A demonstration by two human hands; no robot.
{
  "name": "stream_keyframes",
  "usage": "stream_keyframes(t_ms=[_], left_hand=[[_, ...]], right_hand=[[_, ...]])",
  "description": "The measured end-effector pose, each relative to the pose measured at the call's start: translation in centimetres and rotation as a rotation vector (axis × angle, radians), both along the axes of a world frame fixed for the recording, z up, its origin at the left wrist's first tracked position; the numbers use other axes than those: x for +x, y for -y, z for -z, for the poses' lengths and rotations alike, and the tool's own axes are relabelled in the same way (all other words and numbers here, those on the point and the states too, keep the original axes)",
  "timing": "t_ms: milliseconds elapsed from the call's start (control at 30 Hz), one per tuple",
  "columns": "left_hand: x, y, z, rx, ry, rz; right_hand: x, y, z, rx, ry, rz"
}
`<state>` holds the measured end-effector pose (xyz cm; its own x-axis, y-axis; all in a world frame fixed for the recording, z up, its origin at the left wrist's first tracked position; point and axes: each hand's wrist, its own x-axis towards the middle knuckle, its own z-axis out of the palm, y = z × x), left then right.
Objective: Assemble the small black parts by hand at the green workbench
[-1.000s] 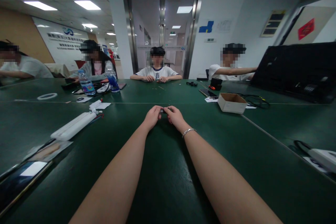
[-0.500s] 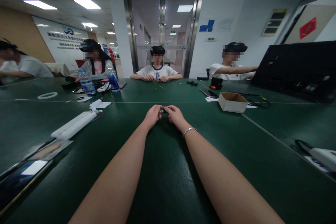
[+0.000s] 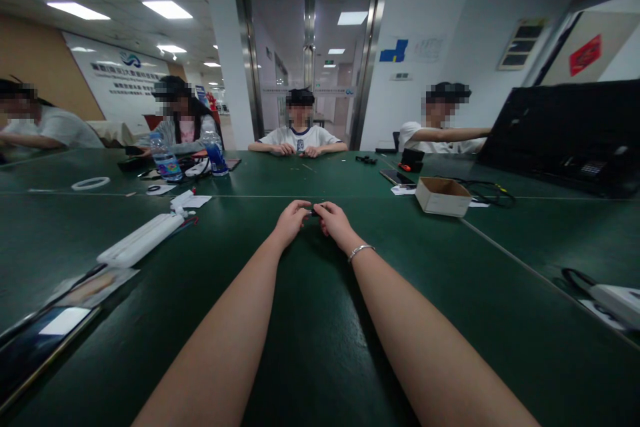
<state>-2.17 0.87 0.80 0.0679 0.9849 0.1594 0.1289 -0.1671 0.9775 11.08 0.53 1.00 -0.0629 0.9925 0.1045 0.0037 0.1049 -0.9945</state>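
Note:
Both my arms stretch forward over the dark green table (image 3: 320,320). My left hand (image 3: 291,221) and my right hand (image 3: 334,220) meet at the table's middle, fingers curled. Between their fingertips sits a small dark object (image 3: 315,211), too small to name; both hands pinch it. A silver bracelet (image 3: 360,251) circles my right wrist.
A white long case (image 3: 141,239) and papers lie to the left, a phone (image 3: 45,337) at the near left edge. A cardboard box (image 3: 442,195) and black cables sit to the right, a large black case (image 3: 565,133) behind. Water bottles (image 3: 163,159) stand far left. Several people sit around the table.
My hands have stayed together on the small object, with only slight finger shifts. The view has barely moved.

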Motion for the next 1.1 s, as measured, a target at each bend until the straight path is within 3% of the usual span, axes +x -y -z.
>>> stream_keyframes(t_ms=[133, 533, 733, 1100], left_hand=[[-0.04, 0.07, 0.02, 0.05, 0.0, 0.046], [-0.13, -0.2, 0.3, 0.023, 0.008, -0.005], [-0.09, -0.03, 0.04, 0.014, 0.055, 0.069], [-0.12, 0.0, -0.04, 0.014, 0.039, 0.014]], right_hand=[[0.01, -0.05, 0.06, 0.0, -0.01, -0.001], [0.13, -0.15, 0.16, 0.009, 0.001, -0.002], [-0.02, 0.09, -0.13, 0.008, 0.005, 0.008], [-0.08, -0.08, -0.1, -0.012, -0.001, 0.014]])
